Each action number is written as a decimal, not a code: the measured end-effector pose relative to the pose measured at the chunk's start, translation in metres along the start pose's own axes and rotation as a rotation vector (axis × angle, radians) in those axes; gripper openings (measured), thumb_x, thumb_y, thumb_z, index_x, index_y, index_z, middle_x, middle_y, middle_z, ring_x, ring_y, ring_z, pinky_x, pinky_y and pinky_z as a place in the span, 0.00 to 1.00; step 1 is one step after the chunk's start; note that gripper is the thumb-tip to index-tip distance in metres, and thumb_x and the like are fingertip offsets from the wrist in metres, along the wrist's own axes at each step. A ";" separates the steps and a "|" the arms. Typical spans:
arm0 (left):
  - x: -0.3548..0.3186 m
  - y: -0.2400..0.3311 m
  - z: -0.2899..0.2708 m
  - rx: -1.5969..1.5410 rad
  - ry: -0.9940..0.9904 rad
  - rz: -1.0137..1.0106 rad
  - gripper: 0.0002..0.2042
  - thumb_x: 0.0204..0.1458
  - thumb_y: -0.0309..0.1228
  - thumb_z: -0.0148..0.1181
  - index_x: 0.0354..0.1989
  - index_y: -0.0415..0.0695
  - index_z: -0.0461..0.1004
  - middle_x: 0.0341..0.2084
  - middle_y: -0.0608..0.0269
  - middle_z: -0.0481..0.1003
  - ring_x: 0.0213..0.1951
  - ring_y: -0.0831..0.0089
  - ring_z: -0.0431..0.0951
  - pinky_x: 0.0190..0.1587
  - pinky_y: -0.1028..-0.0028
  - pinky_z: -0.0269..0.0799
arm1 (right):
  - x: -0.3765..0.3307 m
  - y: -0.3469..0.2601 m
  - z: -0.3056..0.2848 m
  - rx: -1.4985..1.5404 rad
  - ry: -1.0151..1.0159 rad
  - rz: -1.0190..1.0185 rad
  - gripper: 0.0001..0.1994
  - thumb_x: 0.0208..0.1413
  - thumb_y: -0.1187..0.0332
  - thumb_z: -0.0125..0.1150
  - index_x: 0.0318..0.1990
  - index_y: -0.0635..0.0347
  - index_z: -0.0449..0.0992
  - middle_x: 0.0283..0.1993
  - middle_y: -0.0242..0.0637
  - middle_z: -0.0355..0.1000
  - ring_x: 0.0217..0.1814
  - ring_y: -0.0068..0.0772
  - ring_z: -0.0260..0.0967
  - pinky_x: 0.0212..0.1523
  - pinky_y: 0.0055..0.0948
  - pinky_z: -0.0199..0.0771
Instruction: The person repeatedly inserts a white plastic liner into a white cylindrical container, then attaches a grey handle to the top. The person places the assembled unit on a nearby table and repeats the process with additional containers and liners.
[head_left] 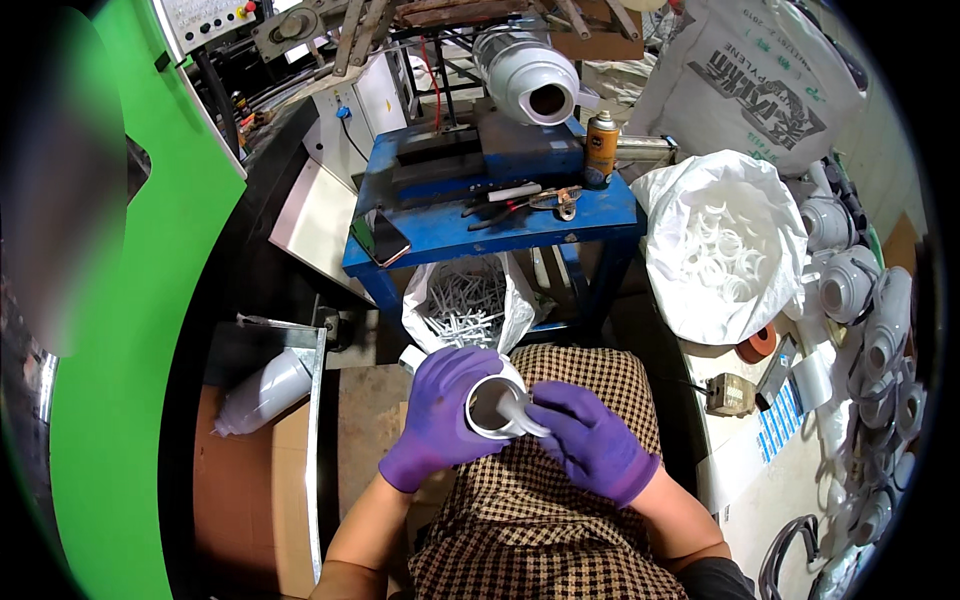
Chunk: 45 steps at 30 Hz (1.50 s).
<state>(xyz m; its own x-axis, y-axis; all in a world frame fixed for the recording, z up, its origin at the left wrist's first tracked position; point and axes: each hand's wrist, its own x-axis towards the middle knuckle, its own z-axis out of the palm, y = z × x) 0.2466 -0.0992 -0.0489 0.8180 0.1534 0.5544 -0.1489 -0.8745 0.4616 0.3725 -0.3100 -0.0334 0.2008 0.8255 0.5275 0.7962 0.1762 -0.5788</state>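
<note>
A purple glove covers my left hand (435, 415), which is wrapped round a pale grey plastic pipe fitting (512, 372) above my lap. The fitting's round mouth is turned up toward me. At the right side of that mouth, my right hand (590, 440), also in a purple glove, pinches a pale curved plastic piece (527, 422). Part of this piece reaches into the opening; whether it is loose or joined to the fitting I cannot tell. My left palm hides much of the fitting's far side.
Ahead stands a blue workbench (480, 225) with a phone (378, 238), pliers (505, 213) and a spray can (600, 150). A sack of white rings (715, 255) and piled grey fittings (850, 285) lie right. Below the bench, a bag (465, 305) holds grey plastic sticks. A green machine panel (125, 330) is left.
</note>
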 end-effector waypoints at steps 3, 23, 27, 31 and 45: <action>0.000 0.000 0.001 0.002 0.032 -0.005 0.34 0.32 0.44 0.80 0.51 0.45 0.77 0.52 0.56 0.78 0.55 0.52 0.76 0.62 0.55 0.66 | -0.003 -0.002 -0.005 0.009 0.062 0.012 0.11 0.54 0.73 0.71 0.45 0.62 0.83 0.56 0.45 0.72 0.56 0.43 0.73 0.55 0.36 0.76; 0.003 0.002 0.006 0.006 0.018 0.034 0.35 0.33 0.45 0.79 0.53 0.45 0.76 0.54 0.57 0.77 0.58 0.55 0.75 0.64 0.55 0.65 | -0.016 0.008 0.007 0.389 0.225 0.027 0.11 0.44 0.74 0.80 0.35 0.62 0.82 0.47 0.43 0.76 0.44 0.37 0.79 0.47 0.32 0.80; 0.005 0.005 0.007 0.008 0.011 0.035 0.35 0.32 0.44 0.79 0.53 0.46 0.76 0.54 0.58 0.77 0.58 0.56 0.75 0.64 0.55 0.65 | -0.010 0.009 -0.006 0.334 0.025 0.025 0.17 0.53 0.71 0.73 0.50 0.67 0.81 0.55 0.46 0.78 0.51 0.37 0.79 0.50 0.32 0.81; 0.008 0.007 0.009 0.013 0.016 0.049 0.35 0.31 0.42 0.78 0.53 0.48 0.76 0.53 0.60 0.78 0.58 0.57 0.75 0.64 0.55 0.65 | 0.004 0.001 0.003 0.448 0.041 -0.008 0.22 0.59 0.72 0.66 0.61 0.68 0.74 0.58 0.51 0.77 0.56 0.47 0.79 0.56 0.36 0.79; 0.003 0.016 0.028 0.016 -0.047 -0.002 0.32 0.27 0.33 0.71 0.51 0.49 0.78 0.52 0.64 0.78 0.60 0.61 0.73 0.68 0.55 0.60 | 0.012 0.010 0.049 -0.125 -0.059 0.211 0.09 0.44 0.77 0.63 0.36 0.59 0.79 0.37 0.43 0.76 0.35 0.50 0.76 0.36 0.41 0.77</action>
<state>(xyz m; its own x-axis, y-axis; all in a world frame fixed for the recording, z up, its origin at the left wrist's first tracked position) 0.2620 -0.1253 -0.0597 0.8435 0.1333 0.5204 -0.1388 -0.8817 0.4509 0.3553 -0.2718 -0.0634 0.3396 0.8674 0.3638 0.8054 -0.0684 -0.5888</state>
